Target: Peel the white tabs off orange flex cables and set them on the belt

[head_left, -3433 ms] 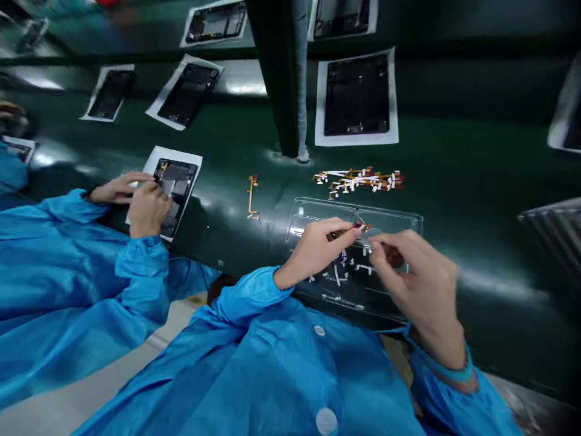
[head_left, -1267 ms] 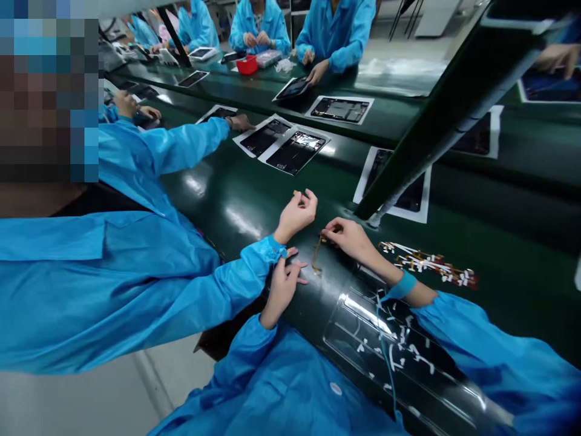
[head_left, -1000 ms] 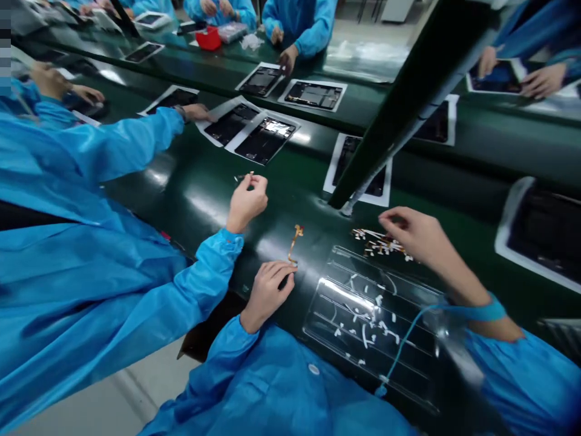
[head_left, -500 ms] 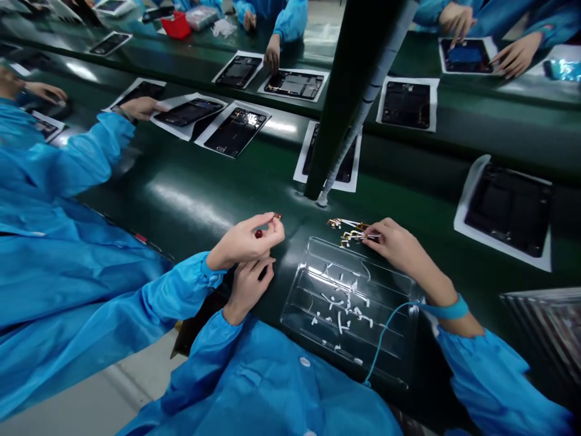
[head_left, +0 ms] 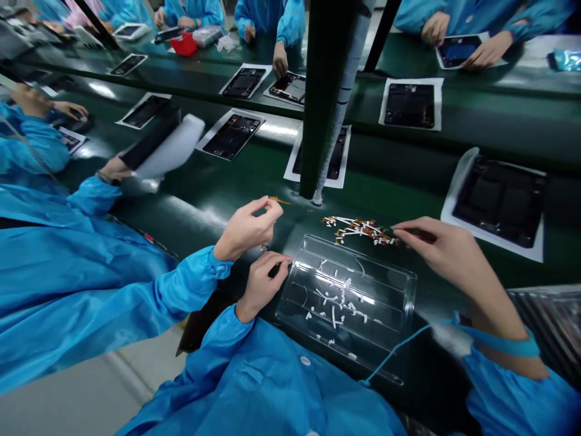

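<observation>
My left hand (head_left: 261, 283) rests curled on the green belt (head_left: 200, 200), its fingertips against the left edge of a clear plastic tray (head_left: 405, 284) that holds small white strips. My right hand (head_left: 442, 248) is pinched at the right end of a pile of orange-and-white flex cables (head_left: 358, 229) just beyond the tray. A blue wrist strap (head_left: 499, 345) with a cord is on that arm. Right above my left hand, a co-worker's hand (head_left: 247, 229) pinches an orange flex cable (head_left: 278, 200).
A dark post (head_left: 318, 97) stands on the belt behind the pile. Open tablet shells on white sheets (head_left: 497, 203) lie along both belts. The co-worker's other hand lifts one such shell (head_left: 158, 142) at left. Stacked trays (head_left: 556, 321) sit at right. Other workers sit across.
The co-worker's hand took the single flex cable off the belt and now holds it above my left hand. My right hand slid to the pile's right end. The co-worker's other hand lifted a shell.
</observation>
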### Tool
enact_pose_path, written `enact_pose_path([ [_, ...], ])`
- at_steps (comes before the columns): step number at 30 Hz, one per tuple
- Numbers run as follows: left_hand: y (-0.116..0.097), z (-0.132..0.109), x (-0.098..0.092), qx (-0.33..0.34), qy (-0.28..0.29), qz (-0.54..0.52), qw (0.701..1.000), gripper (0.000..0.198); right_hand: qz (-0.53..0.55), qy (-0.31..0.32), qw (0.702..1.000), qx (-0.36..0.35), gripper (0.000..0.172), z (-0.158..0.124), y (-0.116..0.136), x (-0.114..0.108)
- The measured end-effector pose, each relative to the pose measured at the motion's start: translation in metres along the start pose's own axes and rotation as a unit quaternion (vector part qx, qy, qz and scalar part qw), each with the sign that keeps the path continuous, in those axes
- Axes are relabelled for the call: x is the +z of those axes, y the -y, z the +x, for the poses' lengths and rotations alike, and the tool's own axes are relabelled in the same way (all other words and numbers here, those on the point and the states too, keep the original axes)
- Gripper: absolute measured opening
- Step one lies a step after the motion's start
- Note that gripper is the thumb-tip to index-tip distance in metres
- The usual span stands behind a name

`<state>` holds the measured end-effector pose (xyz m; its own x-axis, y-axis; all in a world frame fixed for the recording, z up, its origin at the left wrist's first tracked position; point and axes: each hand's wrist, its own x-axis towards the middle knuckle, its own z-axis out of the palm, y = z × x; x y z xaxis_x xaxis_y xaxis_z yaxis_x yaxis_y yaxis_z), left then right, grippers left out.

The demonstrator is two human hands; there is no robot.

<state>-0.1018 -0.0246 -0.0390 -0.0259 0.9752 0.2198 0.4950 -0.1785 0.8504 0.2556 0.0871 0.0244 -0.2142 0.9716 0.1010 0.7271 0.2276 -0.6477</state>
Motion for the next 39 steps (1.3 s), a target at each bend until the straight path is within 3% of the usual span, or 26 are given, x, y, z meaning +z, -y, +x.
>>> enact_pose_path([
  [5,-0.049,0.017,0.036,-0.017,0.073,-0.115,0.991,0.021,0.047,-0.097,0.993,0.042,0.027,-0.053,0.03,-0.015],
  [10,-0.092,0.029,0.078,-0.038,0.169,-0.306,0.936,0.039,0.139,-0.082,0.984,0.073,0.018,-0.099,0.061,0.003],
  [12,-0.099,0.031,0.088,-0.003,0.188,-0.309,0.932,0.031,0.166,-0.065,0.981,0.078,0.016,-0.111,0.068,0.013],
  [16,-0.096,0.031,0.095,0.092,0.165,-0.25,0.95,0.016,0.213,-0.067,0.969,0.103,0.016,-0.126,0.072,0.027],
  [23,-0.089,0.016,0.089,0.156,0.062,-0.152,0.974,0.011,0.247,-0.095,0.955,0.133,0.014,-0.133,0.073,0.049],
  [33,-0.085,0.007,0.08,0.173,0.016,-0.054,0.983,0.01,0.229,-0.083,0.965,0.1,0.015,-0.129,0.085,0.07],
  [39,-0.076,0.008,0.079,0.253,0.018,0.026,0.967,0.012,0.206,-0.075,0.97,0.103,0.017,-0.125,0.091,0.075],
])
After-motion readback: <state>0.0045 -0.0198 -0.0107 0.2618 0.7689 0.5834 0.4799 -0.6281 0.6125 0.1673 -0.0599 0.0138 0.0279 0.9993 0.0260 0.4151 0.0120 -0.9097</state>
